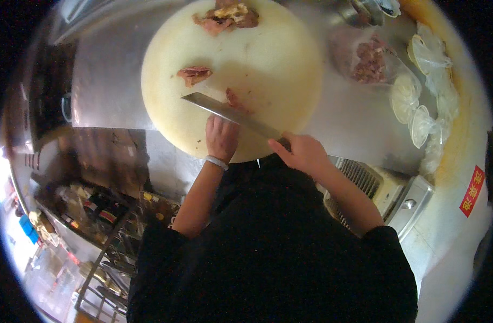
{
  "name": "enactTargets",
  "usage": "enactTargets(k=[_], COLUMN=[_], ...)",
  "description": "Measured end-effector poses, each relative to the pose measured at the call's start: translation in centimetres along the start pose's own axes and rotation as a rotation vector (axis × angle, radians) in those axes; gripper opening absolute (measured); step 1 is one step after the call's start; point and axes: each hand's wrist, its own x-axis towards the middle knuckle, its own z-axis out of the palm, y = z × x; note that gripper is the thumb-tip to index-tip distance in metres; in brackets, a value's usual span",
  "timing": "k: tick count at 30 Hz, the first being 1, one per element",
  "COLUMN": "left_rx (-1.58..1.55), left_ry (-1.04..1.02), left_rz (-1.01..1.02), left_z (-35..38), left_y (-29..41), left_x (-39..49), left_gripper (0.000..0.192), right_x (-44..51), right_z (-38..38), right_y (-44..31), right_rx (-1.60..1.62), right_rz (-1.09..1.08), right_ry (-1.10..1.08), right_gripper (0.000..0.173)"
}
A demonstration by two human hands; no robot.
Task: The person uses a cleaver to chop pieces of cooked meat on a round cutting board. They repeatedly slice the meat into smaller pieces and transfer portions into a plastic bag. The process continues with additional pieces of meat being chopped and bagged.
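My right hand [301,153] grips the dark handle of a kitchen cleaver [234,116]. Its long metal blade slants up and left across a round, pale chopping board [278,68]. My left hand [222,135], with a pale band at the wrist, rests low on the board just behind the blade. Its fingertips are hidden, so I cannot tell whether they pinch anything. Just beyond the blade lie thin reddish pieces of meat [232,98]. A larger chunk of meat [194,75] sits left of them, and a heap of meat [228,17] lies at the board's far edge.
A metal worktop [109,84] carries the board. Right of it lies a clear plastic bag [369,60] with cut meat inside. Several bundles of bagged pale lids or bowls [406,99] line the right wall. A metal rack [105,274] stands at lower left.
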Motion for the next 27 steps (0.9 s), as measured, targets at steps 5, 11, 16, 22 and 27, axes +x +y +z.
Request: enactTargets(k=[5, 11, 16, 22, 27], left_rx=[-0.074, -0.105, -0.199, 0.009, 0.119], left_ry=[-0.027, -0.043, -0.096, -0.176, -0.316], left_rz=[-0.076, -0.070, -0.139, 0.098, 0.140], left_z=[0.2, -0.5, -1.0, -3.8, -3.4], left_y=[0.3, 0.3, 0.0, -0.5, -0.6], left_x=[0.8, 0.9, 0.5, 5.0, 6.0], left_gripper=[0.036, 0.036, 0.033, 0.045, 0.034], right_x=[1.6, 5.9, 7.7, 1.3, 0.5], right_z=[-1.2, 1.1, 2.8, -0.8, 1.0], right_y=[0.8, -1.1, -3.3, -1.1, 0.6], right_rx=[-0.008, -0.090, -0.044, 0.349, 0.360], right_rz=[-0.002, -0.013, -0.132, -0.010, 0.120], right_ry=[-0.162, -0.199, -0.049, -0.015, 0.117], right_gripper=[0.063, 0.066, 0.065, 0.053, 0.052])
